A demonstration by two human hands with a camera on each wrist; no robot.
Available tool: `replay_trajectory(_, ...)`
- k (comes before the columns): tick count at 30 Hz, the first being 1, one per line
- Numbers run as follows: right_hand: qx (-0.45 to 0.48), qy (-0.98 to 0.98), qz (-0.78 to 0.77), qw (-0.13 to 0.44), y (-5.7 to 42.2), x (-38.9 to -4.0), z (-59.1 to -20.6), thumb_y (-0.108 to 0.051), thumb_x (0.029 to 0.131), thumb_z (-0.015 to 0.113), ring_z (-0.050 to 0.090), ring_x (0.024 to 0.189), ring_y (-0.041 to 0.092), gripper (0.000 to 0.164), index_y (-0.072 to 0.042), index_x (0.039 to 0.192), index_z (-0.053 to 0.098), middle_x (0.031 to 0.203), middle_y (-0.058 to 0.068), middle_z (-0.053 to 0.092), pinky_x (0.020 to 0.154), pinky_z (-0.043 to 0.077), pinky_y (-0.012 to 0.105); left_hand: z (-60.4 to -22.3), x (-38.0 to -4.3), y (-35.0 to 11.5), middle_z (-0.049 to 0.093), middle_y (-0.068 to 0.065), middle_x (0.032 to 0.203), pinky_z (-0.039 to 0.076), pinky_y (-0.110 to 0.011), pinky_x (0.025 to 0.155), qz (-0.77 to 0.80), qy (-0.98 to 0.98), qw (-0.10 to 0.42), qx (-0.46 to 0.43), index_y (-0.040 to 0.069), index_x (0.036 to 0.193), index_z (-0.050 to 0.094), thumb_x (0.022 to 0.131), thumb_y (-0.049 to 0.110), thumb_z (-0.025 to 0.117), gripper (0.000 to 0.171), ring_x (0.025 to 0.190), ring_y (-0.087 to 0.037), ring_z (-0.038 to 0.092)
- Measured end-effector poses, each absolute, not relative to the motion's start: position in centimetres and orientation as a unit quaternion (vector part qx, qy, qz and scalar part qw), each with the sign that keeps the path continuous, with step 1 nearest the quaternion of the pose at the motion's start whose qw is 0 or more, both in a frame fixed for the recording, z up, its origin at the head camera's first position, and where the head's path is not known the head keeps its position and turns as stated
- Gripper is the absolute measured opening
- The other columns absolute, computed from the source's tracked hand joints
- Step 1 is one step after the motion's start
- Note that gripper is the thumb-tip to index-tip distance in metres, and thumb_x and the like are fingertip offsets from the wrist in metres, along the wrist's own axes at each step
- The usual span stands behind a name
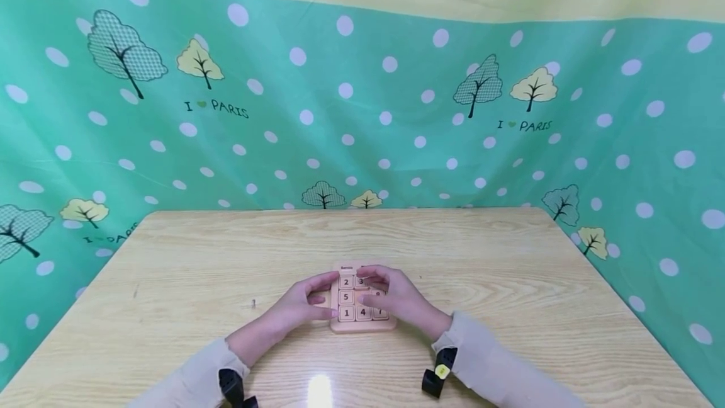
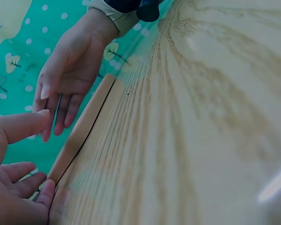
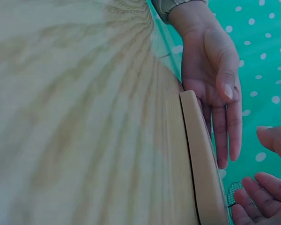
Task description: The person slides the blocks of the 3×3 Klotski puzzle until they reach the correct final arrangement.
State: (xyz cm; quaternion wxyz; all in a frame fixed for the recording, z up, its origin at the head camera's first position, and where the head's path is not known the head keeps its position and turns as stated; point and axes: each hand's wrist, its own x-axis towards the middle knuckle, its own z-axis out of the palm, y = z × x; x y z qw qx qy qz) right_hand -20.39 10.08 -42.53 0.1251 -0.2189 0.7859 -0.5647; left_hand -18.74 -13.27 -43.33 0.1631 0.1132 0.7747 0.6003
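Observation:
A pink-tan sliding number puzzle lies flat on the table, its digits facing me. Tiles 2, 3, 5, 1, 4 and 7 show, while the right column is partly covered by fingers. My left hand is at the left edge, index finger and thumb spread toward it; in the left wrist view a fingertip of that hand meets the puzzle's side. Over the right part is my right hand, loosely bent, its thumb above the middle. From the right wrist, the right hand's fingers look relaxed beside the board.
The wood-grain table spreads around the puzzle. A small dark speck lies left of the left hand. Behind and at the sides hangs a green dotted cloth with printed trees. Black wrist cameras sit at both cuffs.

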Motion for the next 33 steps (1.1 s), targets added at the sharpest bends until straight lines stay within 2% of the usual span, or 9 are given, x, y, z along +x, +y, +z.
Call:
replay_trajectory(11,-0.211,0.791,-0.564,0.108,8.5,-19.8,-42.5,-0.009,0.081,0.072,0.06,0.101,0.028,0.039,0.001,0.117,0.061,0.113,0.014,0.064,0.088,0.05,0.032,-43.5,-19.2,-13.1,0.049,-0.014,0.129,0.045,-0.032,0.084,0.565,0.801,0.161,0.115,0.008,0.141,0.043,0.068,0.011,0.082,0.083,0.1,-0.024,0.049)
replay_trajectory(15,-0.215,0.797,-0.555,0.105,7.9,-19.7,-42.6,-0.006,0.078,0.073,0.061,0.099,0.026,0.038,0.001,0.114,0.063,0.111,0.013,0.066,0.087,0.05,0.033,-43.5,-19.1,-12.8,0.048,-0.015,0.135,0.045,-0.032,0.086,0.561,0.806,0.151,0.116,0.007,0.14,0.044,0.068,0.01,0.082,0.082,0.104,-0.025,0.05)
replay_trajectory(19,-0.21,0.814,-0.533,0.096,7.3,-19.7,-42.8,-0.006,0.078,0.073,0.061,0.097,0.021,0.037,0.0,0.113,0.064,0.109,0.01,0.067,0.085,0.05,0.028,-43.3,-19.0,-12.7,0.044,-0.014,0.142,0.045,-0.032,0.085,0.556,0.81,0.14,0.123,0.005,0.139,0.045,0.068,0.008,0.082,0.08,0.104,-0.024,0.049)
replay_trajectory(25,-0.204,0.825,-0.523,0.069,6.5,-19.7,-43.0,-0.003,0.076,0.073,0.062,0.095,0.021,0.033,0.0,0.108,0.066,0.104,0.009,0.069,0.083,0.05,0.027,-43.3,-19.0,-12.8,0.047,-0.015,0.138,0.045,-0.032,0.084,0.558,0.807,0.135,0.135,0.004,0.14,0.044,0.069,0.007,0.082,0.081,0.105,-0.024,0.049)
replay_trajectory(29,-0.207,0.824,-0.525,0.05,6.1,-19.6,-43.2,-0.004,0.077,0.073,0.062,0.094,0.021,0.03,0.001,0.106,0.067,0.101,0.01,0.069,0.083,0.051,0.03,-43.5,-19.1,-12.8,0.046,-0.015,0.14,0.044,-0.032,0.085,0.56,0.806,0.132,0.136,0.005,0.14,0.044,0.069,0.008,0.082,0.081,0.104,-0.024,0.049)
replay_trajectory(33,-0.203,0.833,-0.514,0.036,5.8,-19.5,-43.3,-0.005,0.078,0.072,0.062,0.093,0.019,0.027,-0.001,0.104,0.069,0.1,0.008,0.07,0.081,0.05,0.027,-43.7,-19.2,-12.8,0.045,-0.014,0.141,0.044,-0.029,0.082,0.556,0.809,0.13,0.137,0.006,0.14,0.044,0.069,0.009,0.082,0.081,0.101,-0.023,0.049)
